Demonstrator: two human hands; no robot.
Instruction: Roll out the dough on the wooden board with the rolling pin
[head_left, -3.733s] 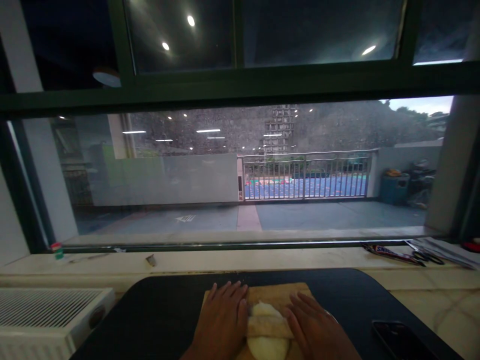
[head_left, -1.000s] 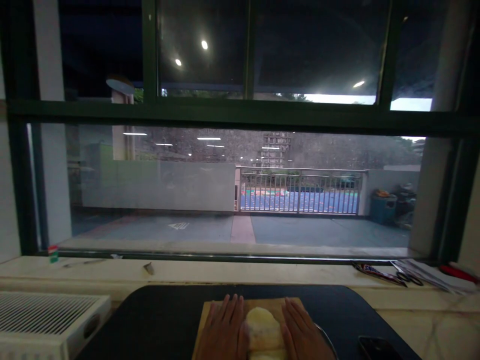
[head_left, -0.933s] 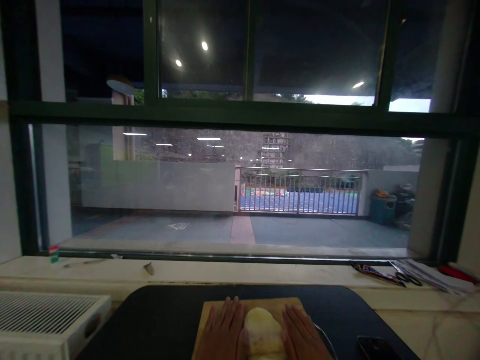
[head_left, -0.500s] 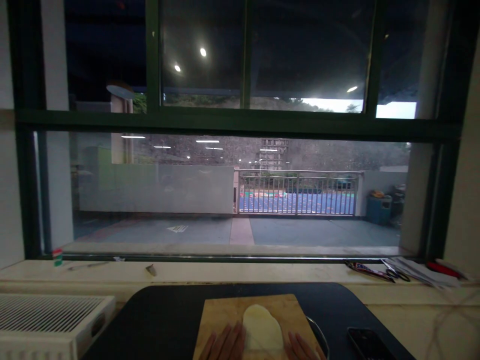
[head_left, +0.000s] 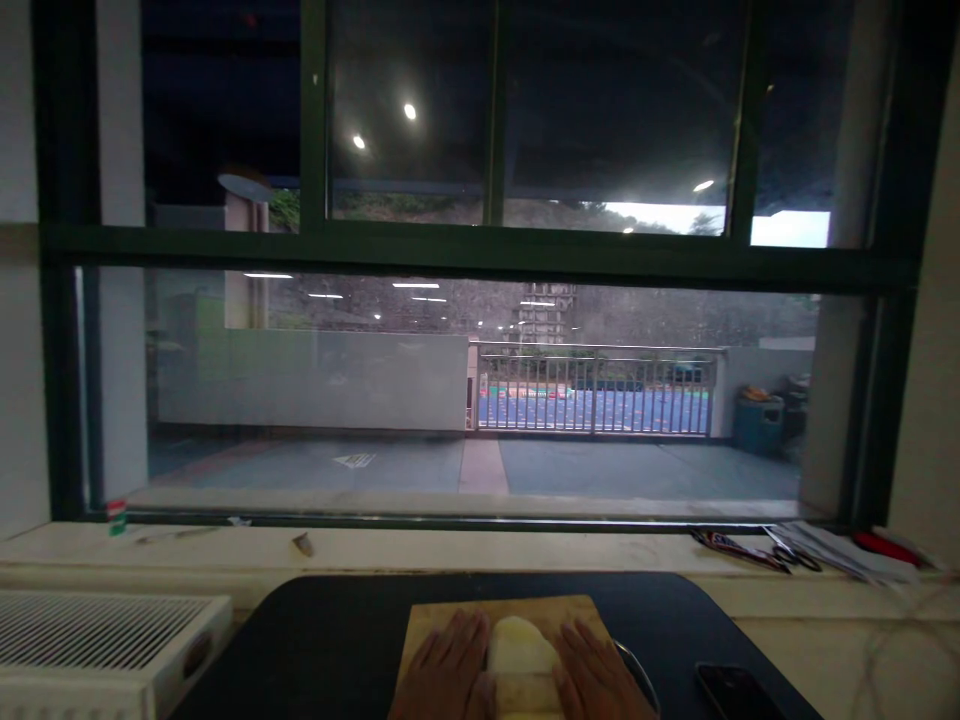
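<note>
Both hands lie flat and open, grasping nothing: the left hand (head_left: 444, 668) and the right hand (head_left: 600, 678) press palm-down on either side of a pale lump of dough (head_left: 523, 652), fingers extended away from the body. Under the palms, and across the near part of the dough, a rolling pin seems to run from hand to hand, but the dim light and the lower frame edge leave this uncertain. The dough sits between the two hands on a wooden board (head_left: 450, 615), touching both. It is judged soft, light and easily deformed, likely tacky where unfloured; it would best be handled by broad, even palm pressure or lifted from beneath its edges, since pinching would tear or stretch it. The board rests on a dark surface (head_left: 330, 640). Just to the right of the right hand a thin metal rim (head_left: 643, 672) shows, and farther right a phone (head_left: 733, 690). Beyond the hands lies a pale windowsill (head_left: 480, 548) below the window (head_left: 480, 390).
</note>
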